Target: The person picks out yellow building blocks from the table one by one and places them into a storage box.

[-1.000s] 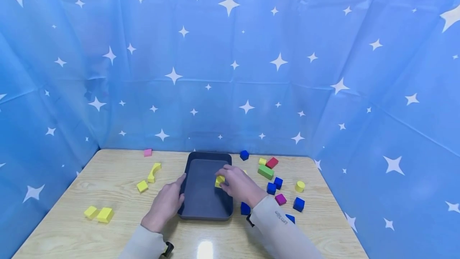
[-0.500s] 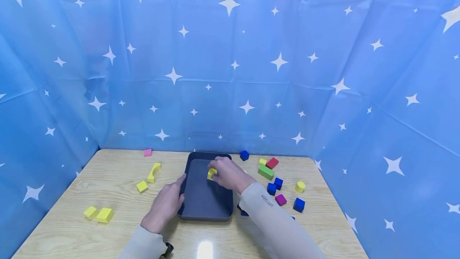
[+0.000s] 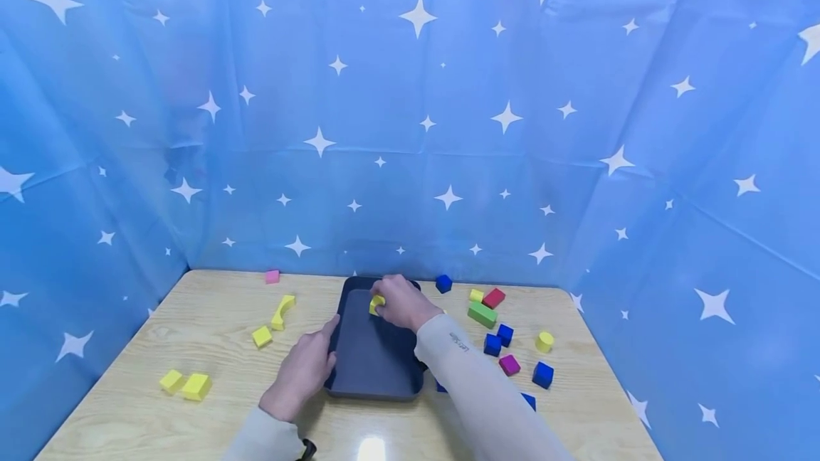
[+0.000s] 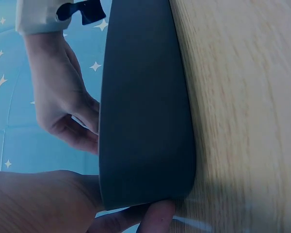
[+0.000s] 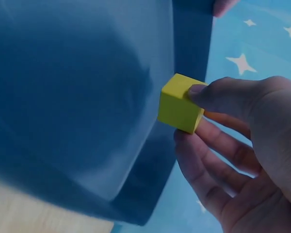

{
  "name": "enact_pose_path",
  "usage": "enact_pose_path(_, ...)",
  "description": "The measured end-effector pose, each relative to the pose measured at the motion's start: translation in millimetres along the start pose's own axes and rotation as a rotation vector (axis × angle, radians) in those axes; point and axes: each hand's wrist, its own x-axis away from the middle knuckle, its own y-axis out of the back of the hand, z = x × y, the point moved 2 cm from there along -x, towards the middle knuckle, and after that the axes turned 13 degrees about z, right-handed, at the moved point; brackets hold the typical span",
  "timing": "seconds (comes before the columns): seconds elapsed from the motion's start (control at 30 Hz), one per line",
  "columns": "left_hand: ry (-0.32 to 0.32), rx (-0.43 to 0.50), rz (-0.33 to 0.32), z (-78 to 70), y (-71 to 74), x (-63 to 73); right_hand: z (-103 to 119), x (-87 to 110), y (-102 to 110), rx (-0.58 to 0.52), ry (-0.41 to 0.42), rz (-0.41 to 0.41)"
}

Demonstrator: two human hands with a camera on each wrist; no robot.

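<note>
A dark grey rectangular tray (image 3: 374,375) rests on the table. At its left side is my left hand (image 3: 301,368), which grips the wall; part of the hand passes behind the rim in the left wrist view, with fingertips (image 4: 157,216) against the outside. My right hand (image 3: 400,302) is over the far part of the tray. It pinches a yellow block (image 5: 181,104) between thumb and fingers, above the tray floor. In the right wrist view the block's flat faces show, and the tray wall lies behind it.
Left of the tray lie a yellow arch (image 3: 282,311), yellow blocks (image 3: 196,387) and a pink block (image 3: 272,277). To the right are several blue blocks (image 3: 542,375), a green block (image 3: 482,314), a red block (image 3: 494,297), a magenta block (image 3: 510,365) and a yellow cylinder (image 3: 544,341).
The right hand has carried the yellow block leftward and toward the tray's far end. The left hand keeps its place at the tray's left side. The head view has shifted slightly.
</note>
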Motion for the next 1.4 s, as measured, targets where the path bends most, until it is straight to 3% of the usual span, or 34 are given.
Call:
enact_pose_path(0.4, -0.01, -0.017, -0.02, 2.4, -2.6, -2.5, -7.0, -11.9, -13.5, -0.011, -0.056, 0.011)
enact_pose_path(0.73, -0.018, -0.035, -0.022, -2.0, -0.9, -1.2, -7.5, -3.7, -5.2, 0.019, -0.059, -0.029)
enact_pose_path(1.4, -0.001, -0.023, -0.025, 0.6, -1.4, -1.4, -2.8, 13.9, 7.3, -0.032, -0.03, -0.072)
